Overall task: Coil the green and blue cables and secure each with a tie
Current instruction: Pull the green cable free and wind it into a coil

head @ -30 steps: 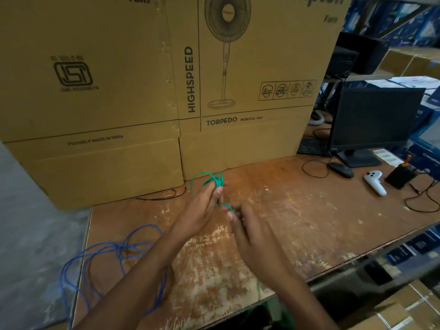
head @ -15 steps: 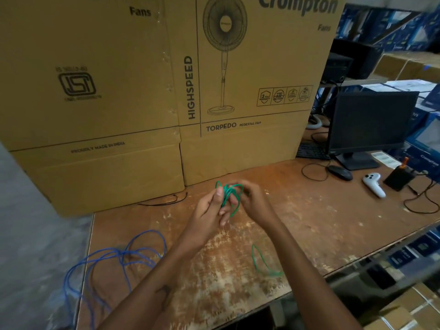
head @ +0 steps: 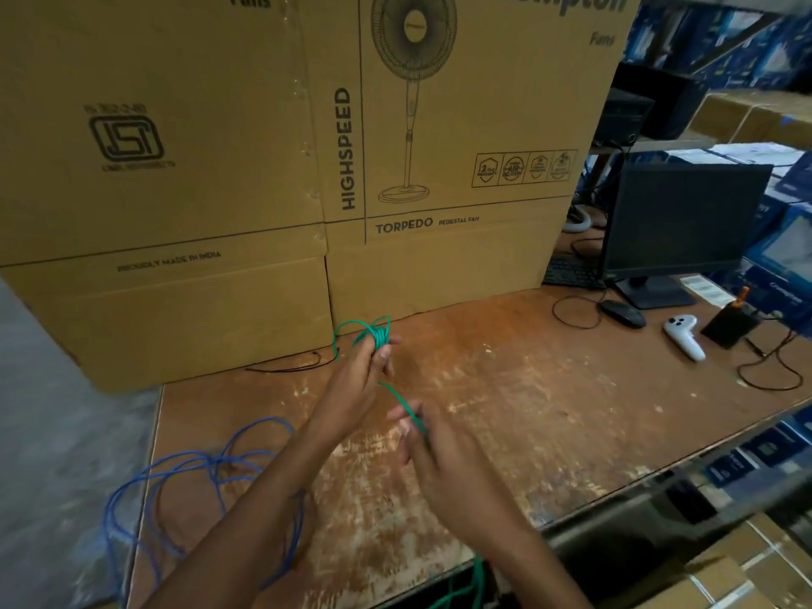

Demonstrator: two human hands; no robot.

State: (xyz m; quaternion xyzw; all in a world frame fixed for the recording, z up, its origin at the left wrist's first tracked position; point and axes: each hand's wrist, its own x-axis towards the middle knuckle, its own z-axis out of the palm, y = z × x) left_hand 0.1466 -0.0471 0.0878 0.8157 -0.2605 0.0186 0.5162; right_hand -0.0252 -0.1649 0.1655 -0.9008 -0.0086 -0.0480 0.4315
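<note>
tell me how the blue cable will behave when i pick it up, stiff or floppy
Probably floppy: the blue cable lies in loose, uneven loops on the table. It likely tangles, since the loops cross each other. One part hangs over the table's left edge, so it may slide off when tugged.

The big brown cardboard box (head: 439, 147) with a fan drawing says "HIGHSPEED", "TORPEDO PEDESTAL FAN" and "Fans", and the brown cardboard box beside it (head: 154, 169) says "PROUDLY MADE IN INDIA".
</note>
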